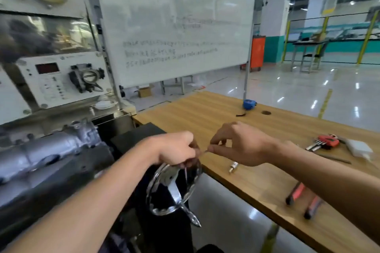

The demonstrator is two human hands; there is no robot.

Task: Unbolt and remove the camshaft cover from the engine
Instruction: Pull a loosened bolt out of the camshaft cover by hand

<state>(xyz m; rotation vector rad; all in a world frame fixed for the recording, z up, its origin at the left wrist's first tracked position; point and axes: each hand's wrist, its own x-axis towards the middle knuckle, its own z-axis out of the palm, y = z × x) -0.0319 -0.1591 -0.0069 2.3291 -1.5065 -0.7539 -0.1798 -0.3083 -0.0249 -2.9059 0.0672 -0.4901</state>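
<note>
The silver camshaft cover [47, 150] sat atop the engine [61, 181] at far left, with neither hand touching it. To its right, the left hand [176, 150], fingers curled, and the right hand [240, 146], thumb and forefinger pinched, held a thin metal piece [205, 151], too blurred to identify, above a chrome handwheel [174, 187]. Pliers [302, 197] and a hex-key set [327, 140] lay on the wooden table [205, 113].

Whiteboard [172, 26] behind wooden table [205, 113] with pliers [304, 199], blue tape measure [249, 104]
</note>
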